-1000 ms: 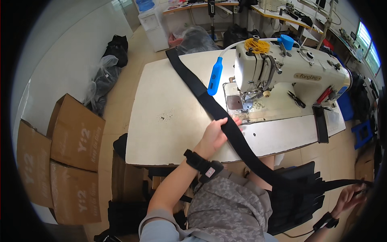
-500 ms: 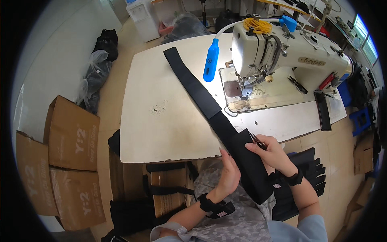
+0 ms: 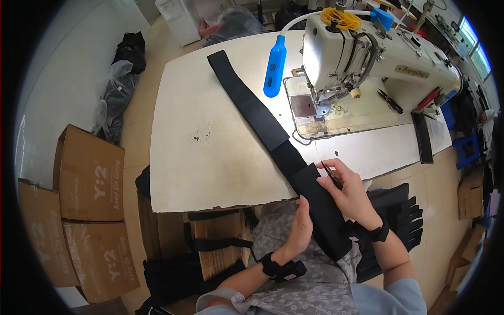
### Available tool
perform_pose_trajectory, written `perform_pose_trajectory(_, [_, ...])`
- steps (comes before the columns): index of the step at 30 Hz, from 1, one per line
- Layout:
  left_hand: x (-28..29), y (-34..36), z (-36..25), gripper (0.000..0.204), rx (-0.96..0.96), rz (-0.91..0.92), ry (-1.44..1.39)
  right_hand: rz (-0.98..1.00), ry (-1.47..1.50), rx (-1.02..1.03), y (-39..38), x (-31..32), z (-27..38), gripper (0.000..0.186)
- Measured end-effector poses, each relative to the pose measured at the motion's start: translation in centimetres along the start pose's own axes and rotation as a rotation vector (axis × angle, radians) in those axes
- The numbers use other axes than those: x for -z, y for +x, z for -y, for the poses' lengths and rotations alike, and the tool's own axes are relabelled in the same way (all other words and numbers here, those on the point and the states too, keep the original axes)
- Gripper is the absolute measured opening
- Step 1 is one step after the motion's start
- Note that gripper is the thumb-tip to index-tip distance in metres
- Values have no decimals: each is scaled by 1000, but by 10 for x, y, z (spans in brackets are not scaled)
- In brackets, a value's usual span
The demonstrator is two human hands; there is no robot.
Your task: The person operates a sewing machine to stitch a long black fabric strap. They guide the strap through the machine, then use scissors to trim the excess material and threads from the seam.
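A long black fabric strap (image 3: 249, 113) runs diagonally over the white table, and its wider near part (image 3: 325, 215) hangs past the front edge above my lap. My left hand (image 3: 298, 227) is at the left side of that wide part, thumb up along its edge, other fingers partly hidden. My right hand (image 3: 349, 191) grips small dark thread snips (image 3: 332, 176) between thumb and fingers, just by the right edge of the wide part. The snips' tips point up and to the left, near the end of the overlapping layer.
A sewing machine (image 3: 367, 63) stands at the right, with a blue lamp (image 3: 274, 68) beside it. Another pair of snips (image 3: 390, 101) lies on its bed. Cardboard boxes (image 3: 92, 178) are stacked at the left. Black strap pieces (image 3: 396, 220) hang beside my right arm.
My right hand has lifted slightly, and the snips show more clearly, turned more upright. My left hand stays by the strap. The whole view has shifted a little.
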State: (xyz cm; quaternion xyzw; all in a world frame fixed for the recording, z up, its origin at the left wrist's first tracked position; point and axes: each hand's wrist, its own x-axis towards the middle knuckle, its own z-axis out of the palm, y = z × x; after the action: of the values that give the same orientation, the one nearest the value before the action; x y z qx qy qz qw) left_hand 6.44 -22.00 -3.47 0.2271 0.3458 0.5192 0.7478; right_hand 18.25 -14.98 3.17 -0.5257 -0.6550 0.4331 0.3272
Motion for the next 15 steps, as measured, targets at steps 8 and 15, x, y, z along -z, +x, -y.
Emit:
perform_pose_trajectory(8, [18,1,19,58,18,38,81,0,-149,-26,0,-7,5,27])
perform_pose_trajectory(15, [3,1,7,49,-81,28,46,-91,-281,217,-4,-15,-17,37])
